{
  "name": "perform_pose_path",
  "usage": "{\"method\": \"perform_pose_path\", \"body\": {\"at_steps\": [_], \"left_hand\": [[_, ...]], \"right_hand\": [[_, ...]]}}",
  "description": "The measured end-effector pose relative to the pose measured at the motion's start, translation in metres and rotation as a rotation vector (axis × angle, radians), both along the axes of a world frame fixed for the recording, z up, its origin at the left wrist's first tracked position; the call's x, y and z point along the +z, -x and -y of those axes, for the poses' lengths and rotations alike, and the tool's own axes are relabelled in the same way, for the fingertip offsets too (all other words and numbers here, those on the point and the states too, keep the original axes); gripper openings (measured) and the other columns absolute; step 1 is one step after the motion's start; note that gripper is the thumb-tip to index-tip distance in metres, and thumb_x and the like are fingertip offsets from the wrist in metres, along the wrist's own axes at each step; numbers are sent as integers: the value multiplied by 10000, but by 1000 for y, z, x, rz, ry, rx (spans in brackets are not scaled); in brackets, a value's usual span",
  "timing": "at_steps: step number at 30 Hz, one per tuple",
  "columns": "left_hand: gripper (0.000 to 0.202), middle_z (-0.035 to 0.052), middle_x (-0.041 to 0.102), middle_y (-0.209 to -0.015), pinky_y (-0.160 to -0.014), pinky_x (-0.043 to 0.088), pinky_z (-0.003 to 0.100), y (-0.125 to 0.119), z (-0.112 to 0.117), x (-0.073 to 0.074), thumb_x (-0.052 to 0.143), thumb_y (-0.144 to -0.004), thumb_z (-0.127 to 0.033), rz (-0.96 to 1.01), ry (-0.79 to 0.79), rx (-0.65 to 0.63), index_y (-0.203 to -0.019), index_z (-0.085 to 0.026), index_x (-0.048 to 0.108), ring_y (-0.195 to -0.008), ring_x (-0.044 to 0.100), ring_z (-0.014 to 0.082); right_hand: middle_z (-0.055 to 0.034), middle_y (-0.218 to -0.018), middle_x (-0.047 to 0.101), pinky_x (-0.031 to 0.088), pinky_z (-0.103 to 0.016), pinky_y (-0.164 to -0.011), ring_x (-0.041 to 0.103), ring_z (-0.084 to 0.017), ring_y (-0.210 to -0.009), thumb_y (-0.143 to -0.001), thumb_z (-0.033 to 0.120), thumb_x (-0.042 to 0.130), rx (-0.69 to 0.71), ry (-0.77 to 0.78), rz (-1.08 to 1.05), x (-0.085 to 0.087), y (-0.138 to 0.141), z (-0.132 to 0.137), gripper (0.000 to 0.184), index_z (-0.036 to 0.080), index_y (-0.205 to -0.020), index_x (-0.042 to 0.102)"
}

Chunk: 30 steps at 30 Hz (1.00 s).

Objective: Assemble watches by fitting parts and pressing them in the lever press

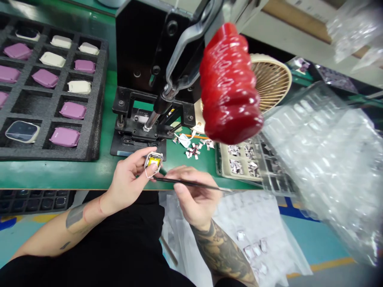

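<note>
Glossy red handle (230, 83) overhead; left hand (128, 179) pinches a yellow-cored metal frame (153, 162), right hand (194, 195) grips black tweezers (209, 186).

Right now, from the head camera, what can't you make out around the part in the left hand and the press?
Head view only:
Small framed part: the left hand covers its lower corner; any marking is too small to read.
Tweezers in the right hand: the tip is lost against the left hand.
Black press: its top is cut off by the upper edge, and the blurred red ribbed grip hides its right side.
Pieces in the beige tray: too small to identify; the clear blister sheet covers the tray's right side.
</note>
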<state>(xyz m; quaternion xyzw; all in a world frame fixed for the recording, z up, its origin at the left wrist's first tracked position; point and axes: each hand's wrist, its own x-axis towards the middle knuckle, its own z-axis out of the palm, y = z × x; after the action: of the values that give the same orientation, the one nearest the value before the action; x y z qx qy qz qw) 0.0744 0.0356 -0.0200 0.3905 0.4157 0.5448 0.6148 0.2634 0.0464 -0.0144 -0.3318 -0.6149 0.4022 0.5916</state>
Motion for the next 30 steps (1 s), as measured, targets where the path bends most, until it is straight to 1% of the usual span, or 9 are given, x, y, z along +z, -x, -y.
{"method": "perform_pose_path", "body": {"at_steps": [3,6,13,17,22,24,27,29,30], "left_hand": [[497,83,892,-1102,-735,742,312,-1,-1,1,841,-1048,-385,6,6,35,-1502,-232,709,-853,887,230],[494,86,893,-1089,-723,737,306,0,-1,2,851,-1043,-386,13,5,43,-1489,-223,715,-838,890,233],[527,142,891,-1141,-745,752,337,4,-2,3,745,-1109,-521,118,1,13,-1491,-160,711,-901,907,285],[466,124,896,-1092,-717,739,309,5,-4,3,840,-1058,-419,84,72,49,-1424,-153,729,-863,902,271],[450,132,890,-1132,-741,728,312,4,-3,2,827,-1067,-389,16,47,29,-1434,-156,713,-880,895,261],[479,134,888,-1134,-750,718,304,5,-2,1,818,-1073,-395,2,33,23,-1469,-158,689,-878,888,246],[516,139,886,-1138,-757,710,303,5,-1,-1,814,-1075,-406,-18,20,9,-1499,-157,659,-871,878,233],[536,146,884,-1145,-761,711,316,6,-1,-2,812,-1074,-418,-38,15,6,-1509,-153,645,-874,878,239],[544,150,883,-1150,-763,711,321,6,-1,-2,811,-1074,-425,-50,14,6,-1511,-151,640,-879,879,244]], "right_hand": [[-54,-991,829,742,-433,-814,833,-246,-933,-1014,226,796,-187,-110,17,0,-3,-2,159,280,-1159,760],[-53,-1013,822,741,-413,-847,837,-234,-961,-1006,232,819,-296,-59,22,-7,-4,-8,139,266,-1124,754],[-39,-972,820,725,-357,-801,832,-208,-932,-1016,268,836,-122,145,-90,-13,-11,-5,115,245,-1100,761],[-26,-860,787,695,-389,-775,788,-206,-804,-995,296,854,-43,109,-139,9,-33,-2,106,258,-1042,767],[3,-692,679,536,-308,-579,646,-167,-599,-956,309,865,52,4,-136,59,-85,-23,152,228,-919,741],[-2,-696,684,541,-319,-613,658,-173,-624,-957,308,860,115,-14,0,79,-104,-43,161,218,-904,738],[-27,-819,763,586,-319,-737,719,-173,-756,-957,271,858,157,25,440,97,-108,-86,130,199,-906,763],[-25,-890,787,589,-299,-768,718,-151,-785,-949,285,863,60,-4,629,99,-89,-121,137,186,-916,774],[-21,-919,792,595,-297,-767,716,-146,-787,-956,314,859,-35,-56,620,98,-75,-138,154,185,-941,777]]}}
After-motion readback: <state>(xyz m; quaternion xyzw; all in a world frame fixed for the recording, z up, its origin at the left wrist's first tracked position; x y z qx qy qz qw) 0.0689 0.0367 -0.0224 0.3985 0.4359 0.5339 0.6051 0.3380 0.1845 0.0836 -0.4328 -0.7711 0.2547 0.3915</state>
